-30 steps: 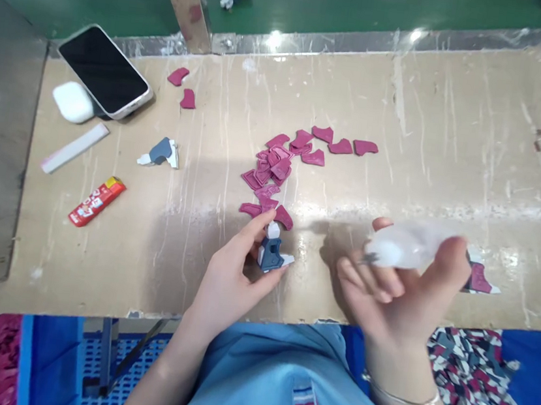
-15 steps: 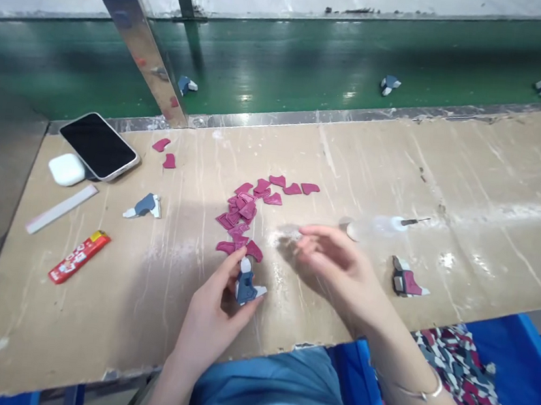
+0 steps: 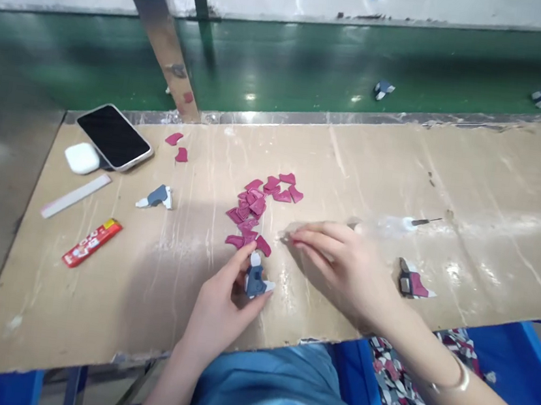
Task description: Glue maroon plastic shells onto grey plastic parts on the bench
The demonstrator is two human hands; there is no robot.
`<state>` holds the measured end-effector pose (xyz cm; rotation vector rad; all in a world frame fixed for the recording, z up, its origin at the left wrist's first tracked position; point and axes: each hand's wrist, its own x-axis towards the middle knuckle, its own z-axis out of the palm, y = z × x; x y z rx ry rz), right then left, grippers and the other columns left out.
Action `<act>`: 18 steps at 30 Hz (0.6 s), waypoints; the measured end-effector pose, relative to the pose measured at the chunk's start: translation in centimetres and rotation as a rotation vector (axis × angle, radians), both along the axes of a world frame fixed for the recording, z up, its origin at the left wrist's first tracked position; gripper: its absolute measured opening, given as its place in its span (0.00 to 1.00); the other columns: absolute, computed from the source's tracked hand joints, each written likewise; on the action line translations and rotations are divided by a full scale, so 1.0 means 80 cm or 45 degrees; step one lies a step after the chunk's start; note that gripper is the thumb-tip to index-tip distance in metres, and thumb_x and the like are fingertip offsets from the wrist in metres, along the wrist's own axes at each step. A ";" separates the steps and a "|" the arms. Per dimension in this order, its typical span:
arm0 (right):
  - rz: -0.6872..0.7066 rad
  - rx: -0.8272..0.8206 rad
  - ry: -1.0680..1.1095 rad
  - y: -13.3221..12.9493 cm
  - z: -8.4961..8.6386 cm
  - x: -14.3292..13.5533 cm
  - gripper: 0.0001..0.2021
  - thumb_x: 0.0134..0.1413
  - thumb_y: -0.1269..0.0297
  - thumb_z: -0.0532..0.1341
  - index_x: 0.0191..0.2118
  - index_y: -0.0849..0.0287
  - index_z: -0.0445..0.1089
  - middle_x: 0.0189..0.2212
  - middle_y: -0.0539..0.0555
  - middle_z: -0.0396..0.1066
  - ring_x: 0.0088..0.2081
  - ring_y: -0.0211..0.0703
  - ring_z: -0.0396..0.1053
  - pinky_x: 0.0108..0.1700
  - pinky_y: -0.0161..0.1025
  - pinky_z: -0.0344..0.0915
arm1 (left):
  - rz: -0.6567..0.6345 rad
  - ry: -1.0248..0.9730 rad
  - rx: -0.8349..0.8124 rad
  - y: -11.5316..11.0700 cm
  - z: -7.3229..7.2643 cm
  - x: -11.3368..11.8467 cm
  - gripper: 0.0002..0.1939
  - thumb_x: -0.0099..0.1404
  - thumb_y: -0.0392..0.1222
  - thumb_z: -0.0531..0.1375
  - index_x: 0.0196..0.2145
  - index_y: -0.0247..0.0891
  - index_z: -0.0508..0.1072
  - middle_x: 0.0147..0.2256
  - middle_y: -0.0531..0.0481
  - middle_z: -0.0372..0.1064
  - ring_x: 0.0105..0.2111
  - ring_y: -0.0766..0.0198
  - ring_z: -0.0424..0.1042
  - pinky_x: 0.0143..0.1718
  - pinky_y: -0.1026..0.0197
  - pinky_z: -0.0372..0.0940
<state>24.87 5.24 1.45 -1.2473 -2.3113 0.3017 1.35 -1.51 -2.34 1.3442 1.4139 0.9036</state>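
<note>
Left hand (image 3: pixel 221 301) pinching blue-and-white part (image 3: pixel 255 282) near front edge of counter (image 3: pixel 378 170), beside maroon pieces (image 3: pixel 254 206); right hand (image 3: pixel 349 261) right of them, fingertips nearly together, can't tell if gripping anything.

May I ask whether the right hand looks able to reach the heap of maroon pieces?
Probably yes: nothing visible stands between the right hand and the nearby heap of maroon pieces.
</note>
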 end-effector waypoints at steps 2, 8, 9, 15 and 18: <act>0.123 0.006 0.241 -0.022 0.007 -0.007 0.12 0.75 0.70 0.62 0.55 0.53 0.81 0.42 0.56 0.83 0.41 0.45 0.82 0.43 0.41 0.81 | -0.008 -0.009 0.022 0.002 0.000 0.000 0.35 0.65 0.42 0.71 0.69 0.50 0.74 0.43 0.52 0.84 0.40 0.60 0.84 0.45 0.60 0.78; 0.245 0.034 0.498 -0.056 -0.018 -0.032 0.22 0.74 0.78 0.60 0.66 0.54 0.76 0.43 0.56 0.83 0.41 0.44 0.82 0.41 0.39 0.82 | -0.059 -0.002 -0.065 0.009 0.022 -0.001 0.34 0.64 0.41 0.68 0.68 0.41 0.74 0.44 0.50 0.84 0.37 0.62 0.82 0.44 0.62 0.78; 0.263 0.044 0.514 -0.058 -0.022 -0.035 0.21 0.73 0.77 0.61 0.65 0.56 0.77 0.44 0.57 0.84 0.42 0.45 0.83 0.42 0.40 0.83 | -0.066 0.004 -0.071 0.010 0.024 -0.001 0.34 0.64 0.40 0.68 0.68 0.41 0.74 0.43 0.50 0.83 0.36 0.62 0.82 0.43 0.62 0.77; 0.278 0.026 0.571 -0.056 -0.031 -0.042 0.18 0.71 0.76 0.64 0.61 0.58 0.80 0.43 0.58 0.85 0.44 0.48 0.84 0.44 0.43 0.84 | -0.072 0.029 -0.073 0.011 0.027 0.002 0.35 0.62 0.37 0.66 0.67 0.42 0.74 0.44 0.50 0.83 0.38 0.61 0.82 0.43 0.62 0.77; 0.304 0.030 0.594 -0.054 -0.031 -0.043 0.16 0.70 0.77 0.65 0.59 0.60 0.80 0.43 0.59 0.85 0.44 0.48 0.84 0.45 0.45 0.85 | -0.061 0.018 -0.078 0.010 0.027 0.001 0.35 0.61 0.36 0.65 0.67 0.42 0.75 0.45 0.50 0.84 0.37 0.61 0.82 0.44 0.61 0.78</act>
